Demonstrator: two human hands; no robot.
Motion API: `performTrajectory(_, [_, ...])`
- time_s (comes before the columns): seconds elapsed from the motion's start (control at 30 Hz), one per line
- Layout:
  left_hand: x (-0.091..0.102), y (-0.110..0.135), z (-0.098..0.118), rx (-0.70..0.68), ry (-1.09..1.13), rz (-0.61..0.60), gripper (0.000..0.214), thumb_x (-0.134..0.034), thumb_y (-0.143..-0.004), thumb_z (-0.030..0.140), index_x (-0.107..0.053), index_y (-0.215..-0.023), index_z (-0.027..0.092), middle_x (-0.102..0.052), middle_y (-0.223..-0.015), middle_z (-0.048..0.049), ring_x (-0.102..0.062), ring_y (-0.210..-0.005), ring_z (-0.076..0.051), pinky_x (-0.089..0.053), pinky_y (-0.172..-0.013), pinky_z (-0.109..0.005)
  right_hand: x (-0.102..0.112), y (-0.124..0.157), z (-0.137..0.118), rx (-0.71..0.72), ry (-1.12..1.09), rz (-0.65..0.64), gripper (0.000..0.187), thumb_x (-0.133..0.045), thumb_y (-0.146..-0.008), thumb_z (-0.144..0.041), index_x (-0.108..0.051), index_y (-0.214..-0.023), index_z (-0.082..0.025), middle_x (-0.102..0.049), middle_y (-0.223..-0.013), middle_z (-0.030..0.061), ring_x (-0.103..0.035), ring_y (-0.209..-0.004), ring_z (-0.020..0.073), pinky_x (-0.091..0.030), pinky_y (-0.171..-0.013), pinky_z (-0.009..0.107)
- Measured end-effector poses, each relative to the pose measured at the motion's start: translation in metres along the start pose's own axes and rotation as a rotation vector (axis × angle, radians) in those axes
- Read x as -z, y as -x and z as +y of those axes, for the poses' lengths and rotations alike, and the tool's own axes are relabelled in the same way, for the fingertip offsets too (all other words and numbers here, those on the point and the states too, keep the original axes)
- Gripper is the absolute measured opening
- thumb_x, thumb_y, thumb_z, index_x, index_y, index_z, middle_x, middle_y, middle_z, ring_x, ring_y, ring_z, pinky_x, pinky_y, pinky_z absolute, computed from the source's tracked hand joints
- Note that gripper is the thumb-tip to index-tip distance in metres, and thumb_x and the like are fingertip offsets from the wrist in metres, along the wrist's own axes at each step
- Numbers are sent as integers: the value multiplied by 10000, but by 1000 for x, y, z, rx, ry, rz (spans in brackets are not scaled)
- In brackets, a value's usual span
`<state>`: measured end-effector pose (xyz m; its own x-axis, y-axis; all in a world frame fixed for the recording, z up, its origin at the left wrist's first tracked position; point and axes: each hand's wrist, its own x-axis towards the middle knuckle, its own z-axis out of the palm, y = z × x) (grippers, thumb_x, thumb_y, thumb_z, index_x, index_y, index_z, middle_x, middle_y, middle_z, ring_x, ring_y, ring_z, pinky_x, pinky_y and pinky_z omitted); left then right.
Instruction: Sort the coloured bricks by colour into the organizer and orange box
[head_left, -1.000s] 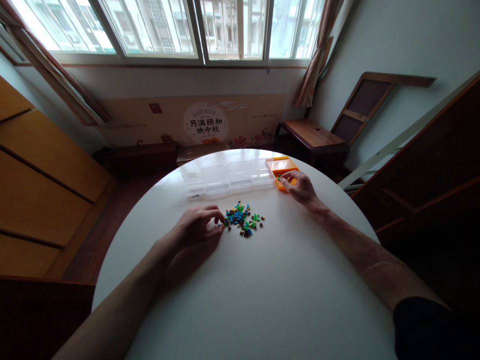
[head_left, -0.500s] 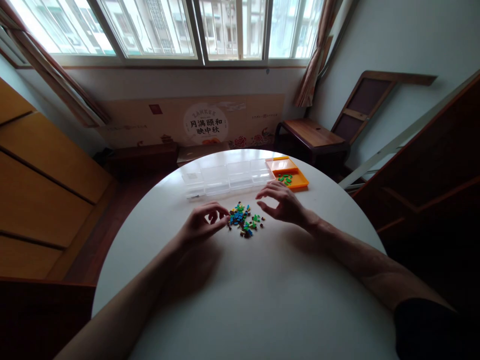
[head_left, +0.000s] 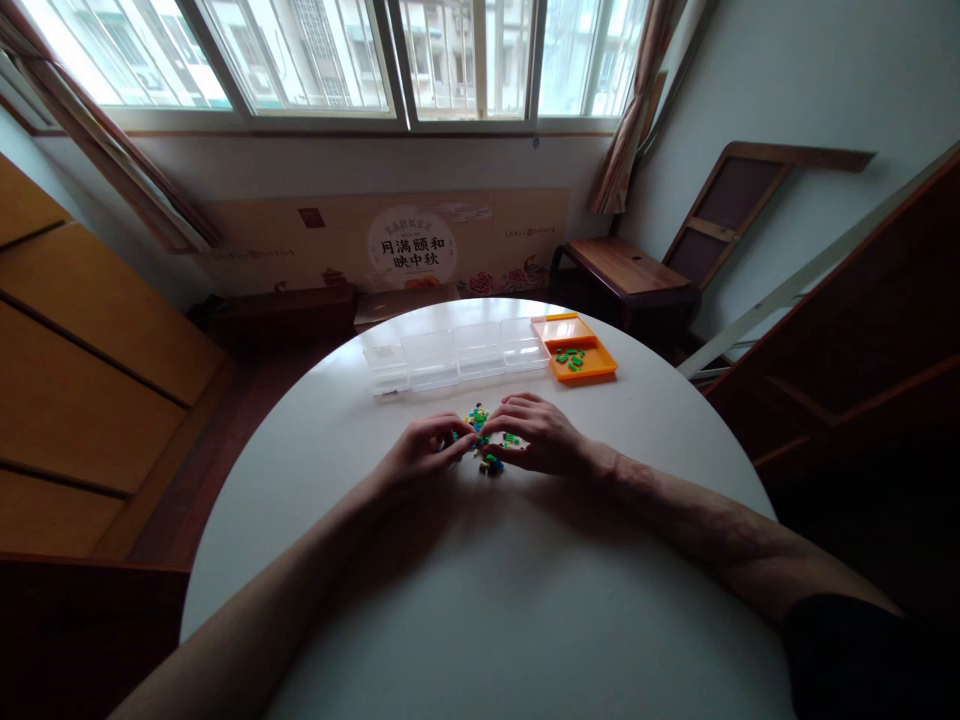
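Brick pile [head_left: 480, 415] between both hands [head_left: 424, 452] [head_left: 536, 440]

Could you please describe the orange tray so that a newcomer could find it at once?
On the round white table, a row of clear boxes runs along the far side. The orange tray sits at that row's right end. Unlike its see-through neighbours, it is coloured and holds small green pieces.

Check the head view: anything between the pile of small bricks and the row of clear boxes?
Nothing: in the head view only bare white table separates the pile of small bricks from the row of clear boxes.
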<state>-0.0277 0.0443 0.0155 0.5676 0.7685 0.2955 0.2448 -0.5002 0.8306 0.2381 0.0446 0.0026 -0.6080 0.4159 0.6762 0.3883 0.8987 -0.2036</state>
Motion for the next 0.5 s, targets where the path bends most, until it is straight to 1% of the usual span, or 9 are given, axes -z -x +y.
performTrajectory(0.17, [-2, 0, -1, -4, 47, -25, 300, -744, -1056, 443, -841, -1006, 164, -775, -950, -77, -662, -795, -162, -518, -716, -272, -3, 0, -1, 25, 25, 22, 53, -730, -1078, -305, -754, -1103, -266, -832, -1034, 28, -759, -947, 204, -571, -1014, 392])
performTrajectory(0.3, [-1, 0, -1, -67, -5, -1, 256, -729, -1071, 404, -844, -1025, 179, -787, -969, -80, -700, -828, -175, -524, -705, -275, -1, -1, 0, 3, -11, 36, 45, -755, -1058, -303, -754, -1074, -261, -825, -1009, 24, -756, -938, 203, -571, -994, 384])
performTrajectory(0.4, [4, 3, -4, -158, -198, 24, 203, -710, -1082, 359, -839, -1059, 203, -787, -968, -64, -700, -808, -167, -531, -728, -288, 7, 0, 9, -72, -8, 88, 46, -760, -1049, -291, -757, -1046, -246, -811, -969, 20, -746, -910, 201, -561, -962, 375])
performTrajectory(0.5, [12, 7, -12, -279, -481, 69, 131, -727, -1062, 322, -827, -1060, 237, -794, -973, -39, -706, -821, -171, -531, -801, -319, 24, 8, 33, -244, 86, 165, 95, -763, -1034, -301, -767, -967, -235, -770, -870, 15, -717, -836, 208, -541, -927, 385])
